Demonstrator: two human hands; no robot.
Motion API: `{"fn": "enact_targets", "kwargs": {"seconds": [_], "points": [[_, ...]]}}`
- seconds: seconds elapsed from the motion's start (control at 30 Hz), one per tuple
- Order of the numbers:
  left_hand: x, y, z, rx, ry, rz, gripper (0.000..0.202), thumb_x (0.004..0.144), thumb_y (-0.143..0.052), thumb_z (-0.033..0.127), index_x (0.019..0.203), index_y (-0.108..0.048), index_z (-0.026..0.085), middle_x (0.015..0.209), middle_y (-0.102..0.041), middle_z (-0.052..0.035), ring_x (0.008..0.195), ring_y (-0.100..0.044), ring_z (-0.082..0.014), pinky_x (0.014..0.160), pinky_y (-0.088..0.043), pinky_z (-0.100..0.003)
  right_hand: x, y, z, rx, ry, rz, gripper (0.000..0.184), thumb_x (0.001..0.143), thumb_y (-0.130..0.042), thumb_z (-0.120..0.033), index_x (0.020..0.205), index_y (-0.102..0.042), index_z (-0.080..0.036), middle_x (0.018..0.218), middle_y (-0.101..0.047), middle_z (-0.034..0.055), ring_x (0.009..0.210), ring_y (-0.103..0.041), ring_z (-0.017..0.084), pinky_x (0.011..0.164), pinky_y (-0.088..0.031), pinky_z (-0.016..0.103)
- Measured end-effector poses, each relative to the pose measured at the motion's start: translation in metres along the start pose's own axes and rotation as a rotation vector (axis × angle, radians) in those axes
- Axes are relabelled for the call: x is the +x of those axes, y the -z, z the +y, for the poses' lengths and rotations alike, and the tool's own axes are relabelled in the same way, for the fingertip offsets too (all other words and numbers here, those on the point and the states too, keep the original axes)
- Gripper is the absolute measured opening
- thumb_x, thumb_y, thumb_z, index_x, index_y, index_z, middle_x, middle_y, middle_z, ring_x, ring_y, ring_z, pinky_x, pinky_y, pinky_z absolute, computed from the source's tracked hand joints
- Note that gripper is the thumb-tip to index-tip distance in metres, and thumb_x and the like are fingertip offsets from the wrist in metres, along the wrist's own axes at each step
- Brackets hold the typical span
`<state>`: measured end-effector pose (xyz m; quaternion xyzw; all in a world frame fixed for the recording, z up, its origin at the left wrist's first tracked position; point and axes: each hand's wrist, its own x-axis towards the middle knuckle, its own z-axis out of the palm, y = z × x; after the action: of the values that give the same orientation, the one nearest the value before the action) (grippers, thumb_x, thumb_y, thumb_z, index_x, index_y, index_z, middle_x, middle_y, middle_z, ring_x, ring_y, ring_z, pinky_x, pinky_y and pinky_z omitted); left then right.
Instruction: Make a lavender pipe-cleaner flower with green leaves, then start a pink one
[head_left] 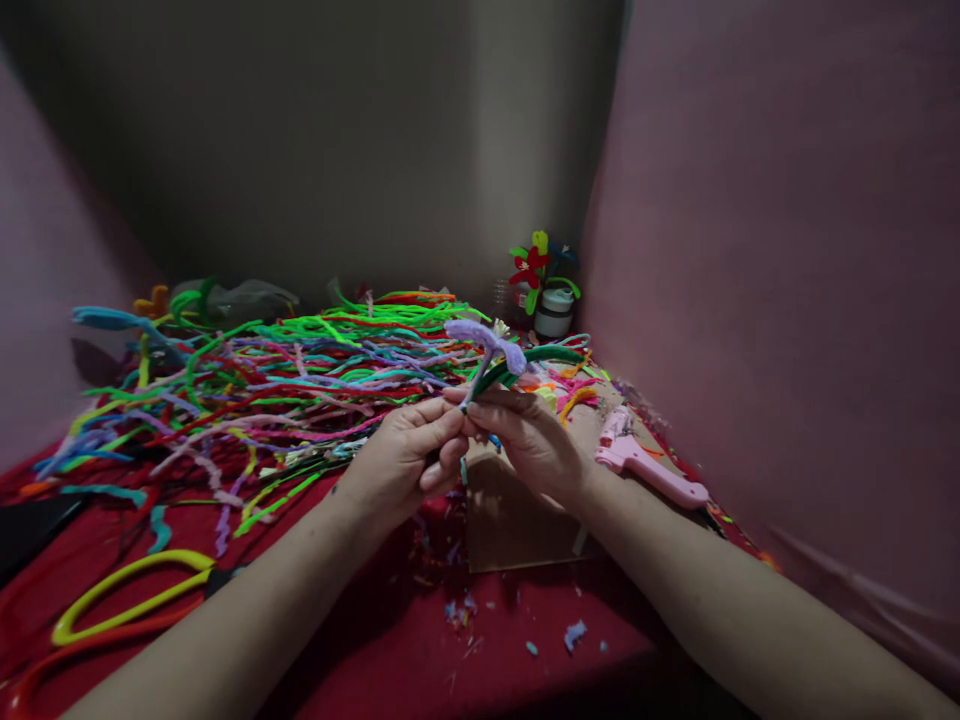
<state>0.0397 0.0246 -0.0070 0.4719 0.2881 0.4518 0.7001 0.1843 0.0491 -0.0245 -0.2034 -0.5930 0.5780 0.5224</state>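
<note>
Head view: at centre, the left hand [409,455] and right hand [536,440] pinch a lilac piece [484,336] by its stem between thumbs and fingertips, above a red cloth [360,620]. Cardboard [517,535] lies at six o'clock, a glue gun [651,466] at four, scissors [139,607] at eight, pipe cleaners [285,345] at nine; a grey wall [337,130] stands at twelve, pink sheeting [772,200] at two.

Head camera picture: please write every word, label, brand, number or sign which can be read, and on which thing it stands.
No text can be read.
Red-and-white patch beside the white jar, perhaps a label: too small and blurred to read.
Pink glue gun: no lettering that I can make out.
Purple fuzzy piece: no writing visible.
</note>
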Motion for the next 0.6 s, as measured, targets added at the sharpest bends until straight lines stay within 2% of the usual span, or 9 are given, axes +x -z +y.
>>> {"fn": "enact_targets", "kwargs": {"seconds": [0.2,0.37,0.43,0.5,0.6], "points": [[-0.0009,0.0058,0.0013,-0.096,0.075,-0.105,0.015,0.082,-0.055,0.025,0.072,-0.059,0.014,0.041,-0.04,0.0079,0.028,-0.017,-0.0001,0.028,-0.021,-0.012,0.001,0.0007,-0.0022,0.085,-0.011,-0.072,0.02,0.075,-0.063,-0.027,0.093,-0.072,-0.023,0.07,-0.063,-0.0008,0.075,-0.055,0.014,0.079,-0.039,0.031],[-0.0002,0.0027,0.0044,0.026,0.066,-0.071,0.017,0.083,-0.053,0.028,0.074,-0.057,0.015,0.043,-0.041,0.0083,0.028,-0.02,-0.0005,0.029,-0.021,-0.013,-0.0003,-0.0001,-0.0007,0.054,-0.029,0.016,0.016,0.074,-0.064,-0.029,0.086,-0.072,-0.021,0.068,-0.063,-0.0002,0.066,-0.052,0.013,0.072,-0.04,0.03],[0.0005,0.0003,0.0053,0.187,0.018,0.0,0.018,0.084,-0.052,0.03,0.076,-0.057,0.015,0.048,-0.045,0.0069,0.031,-0.029,-0.0017,0.032,-0.027,-0.014,-0.0006,0.0001,0.0012,0.051,-0.055,0.056,0.018,0.075,-0.063,-0.03,0.087,-0.071,-0.02,0.071,-0.065,0.0012,0.067,-0.053,0.014,0.069,-0.04,0.031],[0.0012,-0.0011,0.0039,0.44,-0.076,0.109,0.018,0.084,-0.05,0.032,0.082,-0.058,0.016,0.054,-0.05,0.0047,0.037,-0.041,-0.0048,0.038,-0.034,-0.017,-0.0004,-0.0004,0.0028,0.074,-0.056,0.086,0.019,0.075,-0.062,-0.029,0.09,-0.071,-0.019,0.074,-0.066,0.0019,0.069,-0.054,0.015,0.07,-0.041,0.031],[0.0013,0.0004,-0.0039,0.982,-0.332,0.299,0.019,0.083,-0.05,0.03,0.094,-0.058,0.017,0.069,-0.061,-0.0004,0.053,-0.055,-0.0117,0.05,-0.043,-0.023,-0.0002,-0.0035,0.0035,0.106,-0.011,0.169,0.015,0.072,-0.063,-0.026,0.083,-0.071,-0.019,0.074,-0.065,0.001,0.069,-0.055,0.014,0.073,-0.041,0.03]]}}
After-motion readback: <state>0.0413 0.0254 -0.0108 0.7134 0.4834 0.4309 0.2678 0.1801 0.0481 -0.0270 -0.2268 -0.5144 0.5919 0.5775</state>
